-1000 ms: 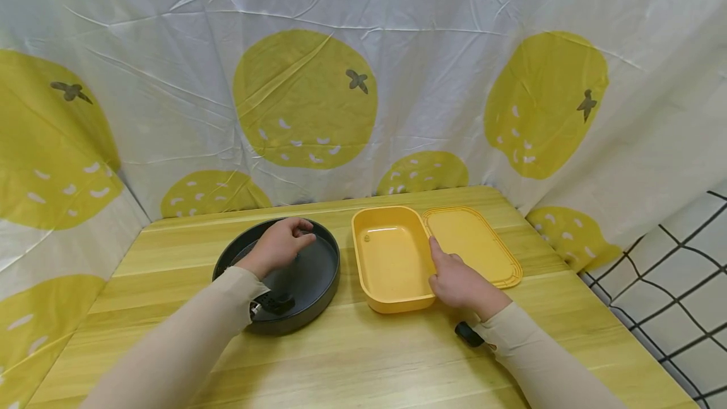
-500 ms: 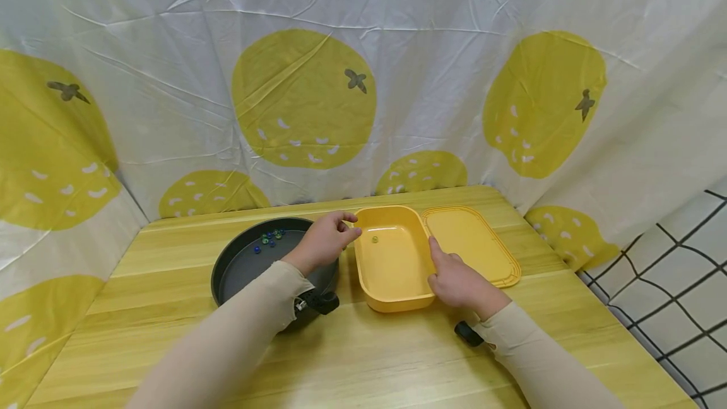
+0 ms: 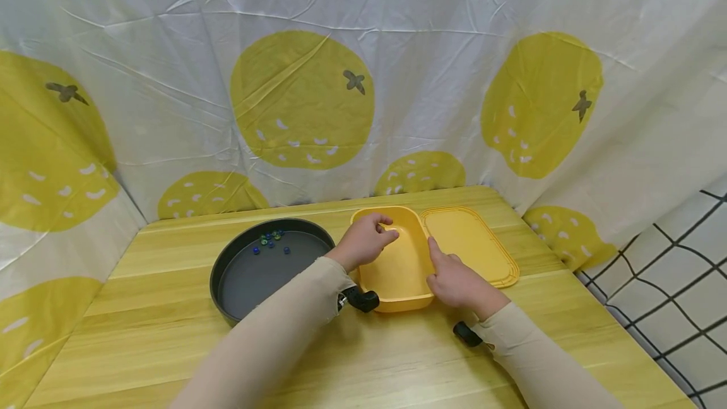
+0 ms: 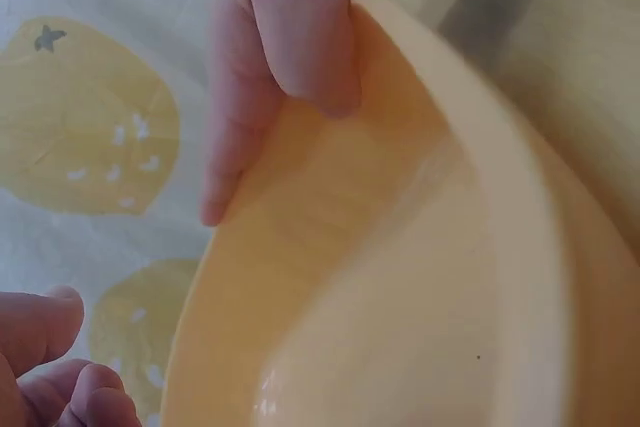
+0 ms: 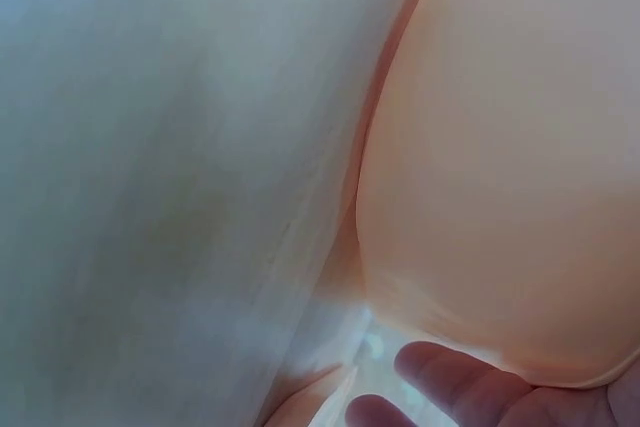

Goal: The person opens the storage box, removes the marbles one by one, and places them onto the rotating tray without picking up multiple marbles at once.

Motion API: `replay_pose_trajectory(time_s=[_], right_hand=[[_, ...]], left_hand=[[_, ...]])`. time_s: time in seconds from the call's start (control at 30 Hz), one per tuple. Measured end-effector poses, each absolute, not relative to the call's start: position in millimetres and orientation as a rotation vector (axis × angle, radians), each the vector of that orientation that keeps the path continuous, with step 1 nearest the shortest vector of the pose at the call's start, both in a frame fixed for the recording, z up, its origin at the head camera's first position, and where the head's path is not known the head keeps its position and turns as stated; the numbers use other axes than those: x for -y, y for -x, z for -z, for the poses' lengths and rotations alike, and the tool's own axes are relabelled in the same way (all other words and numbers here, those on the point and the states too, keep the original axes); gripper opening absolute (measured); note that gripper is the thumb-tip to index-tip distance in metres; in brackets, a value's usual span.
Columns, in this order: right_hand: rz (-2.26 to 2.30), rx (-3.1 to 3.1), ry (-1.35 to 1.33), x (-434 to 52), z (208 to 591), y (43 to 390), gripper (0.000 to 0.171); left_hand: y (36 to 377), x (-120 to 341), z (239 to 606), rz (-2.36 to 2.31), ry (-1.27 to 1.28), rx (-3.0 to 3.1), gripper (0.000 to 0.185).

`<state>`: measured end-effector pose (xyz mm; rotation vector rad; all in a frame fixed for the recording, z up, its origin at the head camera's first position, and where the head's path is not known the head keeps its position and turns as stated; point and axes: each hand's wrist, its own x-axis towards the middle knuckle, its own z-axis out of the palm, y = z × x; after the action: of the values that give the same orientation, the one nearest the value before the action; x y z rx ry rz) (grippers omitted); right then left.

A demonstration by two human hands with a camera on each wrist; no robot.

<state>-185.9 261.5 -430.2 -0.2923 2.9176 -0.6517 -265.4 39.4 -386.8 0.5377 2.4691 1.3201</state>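
Note:
My left hand (image 3: 363,242) hovers over the yellow plastic container (image 3: 397,270), thumb and forefinger bent and slightly apart. Nothing shows between its fingers (image 4: 40,332) in the left wrist view. The right hand (image 3: 460,276) grips the container's right wall, the thumb inside the rim and the forefinger stretched along it, as the left wrist view also shows. Several small blue and green marbles (image 3: 271,243) lie in the black round pan (image 3: 258,276) on the left. The left hand hides part of the container's floor.
Beside the container, to its right, the yellow lid (image 3: 477,245) lies flat on the wooden table (image 3: 363,358). A fruit-patterned curtain (image 3: 420,93) closes off the back. A black wire grid (image 3: 676,289) stands past the table's right side.
The left hand has moved right, from above the pan to above the container. A marble seen earlier on the container's floor is now hidden. The right hand keeps its hold.

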Motion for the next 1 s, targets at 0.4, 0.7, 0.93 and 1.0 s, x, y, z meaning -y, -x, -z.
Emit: replay_pose_trajectory(time_s=[0.4,0.7,0.93,1.0], right_hand=[[0.645,-2.916,0.283,-259.5,428.9,185.3,0.079],[0.638,-2.933,0.292,-260.1,429.0,185.5,0.079],[0.67,-2.927,0.271,-261.2,429.1,185.8,0.08],[0.675,-2.924,0.264,-261.6,429.9,186.5,0.08]], left_hand=[[276.3,-66.6,400.3,-1.061,-0.436,-2.617,0.049],[287.5,-80.8,409.9,-0.783,-0.463,-2.673,0.035],[300.3,-82.8,421.8,-0.653,-0.462,-2.741,0.035],[303.6,-83.2,424.1,-0.649,-0.44,-2.749,0.035]])
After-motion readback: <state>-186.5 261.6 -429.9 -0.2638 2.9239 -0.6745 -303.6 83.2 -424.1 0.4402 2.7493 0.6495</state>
